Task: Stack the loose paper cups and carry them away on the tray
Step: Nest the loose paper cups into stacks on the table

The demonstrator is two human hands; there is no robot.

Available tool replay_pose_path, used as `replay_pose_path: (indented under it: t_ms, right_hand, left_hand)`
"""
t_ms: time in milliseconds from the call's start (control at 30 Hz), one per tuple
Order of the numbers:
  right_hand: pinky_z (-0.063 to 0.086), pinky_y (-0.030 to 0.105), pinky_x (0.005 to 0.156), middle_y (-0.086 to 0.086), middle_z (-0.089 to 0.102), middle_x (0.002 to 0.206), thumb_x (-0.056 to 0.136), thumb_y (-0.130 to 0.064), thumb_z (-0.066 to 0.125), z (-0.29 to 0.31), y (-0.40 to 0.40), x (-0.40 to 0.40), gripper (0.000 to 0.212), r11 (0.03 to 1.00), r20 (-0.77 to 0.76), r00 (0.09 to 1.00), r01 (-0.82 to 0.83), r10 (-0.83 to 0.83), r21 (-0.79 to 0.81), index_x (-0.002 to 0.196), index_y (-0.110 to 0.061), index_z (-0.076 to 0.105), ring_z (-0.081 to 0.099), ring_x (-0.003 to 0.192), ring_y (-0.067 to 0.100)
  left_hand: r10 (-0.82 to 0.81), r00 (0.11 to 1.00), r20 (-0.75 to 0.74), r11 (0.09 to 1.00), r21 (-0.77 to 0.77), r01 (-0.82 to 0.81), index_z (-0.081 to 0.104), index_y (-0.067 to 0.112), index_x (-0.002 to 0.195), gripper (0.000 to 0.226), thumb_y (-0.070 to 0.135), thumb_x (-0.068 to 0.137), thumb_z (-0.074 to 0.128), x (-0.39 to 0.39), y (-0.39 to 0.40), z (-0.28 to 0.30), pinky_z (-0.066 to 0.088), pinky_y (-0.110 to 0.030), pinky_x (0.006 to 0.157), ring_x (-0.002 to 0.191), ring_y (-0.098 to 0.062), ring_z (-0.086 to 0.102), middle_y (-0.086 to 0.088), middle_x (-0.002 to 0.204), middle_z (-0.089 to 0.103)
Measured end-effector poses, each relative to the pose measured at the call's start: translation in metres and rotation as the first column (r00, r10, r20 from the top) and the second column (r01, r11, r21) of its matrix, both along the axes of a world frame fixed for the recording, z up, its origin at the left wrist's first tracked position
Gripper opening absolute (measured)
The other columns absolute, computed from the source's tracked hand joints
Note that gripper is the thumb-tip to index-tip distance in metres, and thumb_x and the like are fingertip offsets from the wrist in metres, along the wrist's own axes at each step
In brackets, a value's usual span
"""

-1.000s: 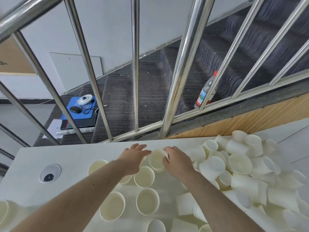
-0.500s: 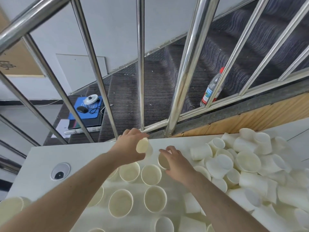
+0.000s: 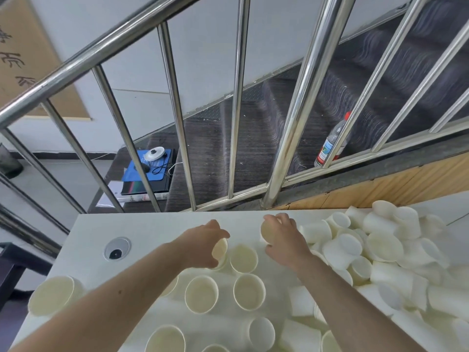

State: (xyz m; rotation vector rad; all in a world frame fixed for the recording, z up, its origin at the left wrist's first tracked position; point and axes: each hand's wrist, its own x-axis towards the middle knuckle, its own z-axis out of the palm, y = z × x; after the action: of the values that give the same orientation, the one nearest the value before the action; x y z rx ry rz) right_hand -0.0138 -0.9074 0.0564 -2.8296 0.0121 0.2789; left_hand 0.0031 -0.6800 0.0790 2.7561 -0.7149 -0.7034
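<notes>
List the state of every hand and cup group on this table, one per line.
Left hand: gripping an upright cream paper cup.
Right hand: holding a tilted cream paper cup.
Upright open paper cups: standing separately, unstacked.
Heap of loose white paper cups: jumbled, many on their sides.

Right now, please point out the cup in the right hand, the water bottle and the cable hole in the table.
cup in the right hand (image 3: 268, 232), head view, open mouth
water bottle (image 3: 330, 146), head view, labelled body
cable hole (image 3: 117, 248), head view, grey cover

Upright cream paper cups (image 3: 244, 258) at centre, jumbled heap (image 3: 380, 250) right
</notes>
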Motion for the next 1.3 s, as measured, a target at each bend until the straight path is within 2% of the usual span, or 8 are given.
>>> replay_pose_path:
  t_ms: [167,300,467,700,800,1033,1200,1300]
  right_hand:
    - [0.044,0.033,0.087,0.000,0.033,0.136,0.079,-0.029,0.064,0.026,0.008,-0.011,0.067,0.993,0.132,0.990,0.029,-0.045,0.117,0.140,-0.028,0.035,0.039,0.125,0.022]
    - [0.045,0.031,0.084,-0.004,0.036,0.128,0.078,-0.043,0.067,0.032,0.018,-0.021,0.067,0.979,0.168,0.985,-0.007,-0.028,0.202,0.137,-0.031,0.038,0.047,0.116,0.017]
    - [0.044,0.032,0.091,-0.004,0.038,0.131,0.076,-0.049,0.070,0.024,0.030,-0.031,0.072,0.978,0.062,0.998,0.007,-0.021,0.208,0.136,-0.027,0.038,0.047,0.119,0.016]
    - [0.044,0.032,0.092,0.000,0.037,0.133,0.077,-0.044,0.070,0.004,0.045,-0.028,0.075,0.988,-0.060,0.998,0.038,-0.030,0.151,0.140,-0.023,0.034,0.045,0.121,0.021]
    - [0.045,0.032,0.092,0.002,0.037,0.132,0.078,-0.042,0.068,-0.008,0.053,-0.027,0.072,0.994,-0.120,0.993,0.023,-0.009,0.108,0.139,-0.024,0.033,0.045,0.120,0.023]
    - [0.049,0.034,0.087,0.004,0.041,0.125,0.076,-0.034,0.068,-0.028,0.060,-0.025,0.070,0.989,-0.283,0.959,0.067,-0.026,0.135,0.135,-0.023,0.033,0.054,0.110,0.026]
    - [0.047,0.034,0.086,0.003,0.041,0.131,0.077,-0.035,0.067,-0.019,0.056,-0.021,0.072,0.985,-0.136,0.988,0.094,-0.075,0.143,0.140,-0.026,0.033,0.052,0.114,0.026]
    - [0.046,0.036,0.090,0.004,0.039,0.134,0.078,-0.036,0.068,-0.005,0.052,-0.020,0.073,0.982,-0.055,0.997,0.072,-0.063,0.176,0.141,-0.026,0.032,0.050,0.117,0.027]
  left_hand:
    - [-0.002,1.000,-0.014,0.998,0.069,0.003,0.036,0.027,0.143,0.069,0.023,0.081,0.067,-0.006,-0.004,-0.021,0.044,-0.033,0.093,0.118,-0.023,0.052,-0.001,0.137,0.036]
    - [0.014,0.999,-0.033,0.996,0.092,-0.011,0.034,0.027,0.144,0.071,0.024,0.081,0.068,-0.013,-0.006,-0.035,0.045,-0.034,0.094,0.120,-0.023,0.050,-0.002,0.136,0.037]
    - [0.063,0.998,0.019,0.996,0.058,-0.064,0.035,0.028,0.143,0.070,0.028,0.080,0.066,-0.017,-0.011,-0.040,0.047,-0.037,0.093,0.125,-0.021,0.041,-0.001,0.135,0.040]
    - [0.196,0.971,0.133,0.974,-0.143,-0.177,0.036,0.034,0.143,0.072,0.039,0.078,0.066,-0.020,0.005,-0.009,0.045,-0.034,0.096,0.129,-0.013,0.036,0.008,0.139,0.038]
    - [0.216,0.966,0.140,0.967,-0.170,-0.192,0.036,0.036,0.142,0.073,0.040,0.077,0.068,-0.027,0.013,0.001,0.045,-0.036,0.097,0.128,-0.012,0.037,0.009,0.138,0.039]
    - [0.225,0.965,0.131,0.963,-0.179,-0.200,0.033,0.033,0.145,0.075,0.039,0.079,0.068,-0.052,0.019,0.016,0.040,-0.029,0.098,0.128,-0.014,0.038,0.008,0.139,0.038]
    - [0.223,0.972,0.076,0.970,-0.112,-0.214,0.033,0.033,0.144,0.075,0.041,0.079,0.070,-0.067,0.020,0.020,0.043,-0.032,0.098,0.128,-0.015,0.040,0.008,0.139,0.038]
    - [0.234,0.970,0.067,0.970,-0.086,-0.228,0.033,0.033,0.144,0.074,0.040,0.080,0.069,-0.075,0.014,0.021,0.043,-0.030,0.091,0.126,-0.016,0.043,0.009,0.139,0.036]
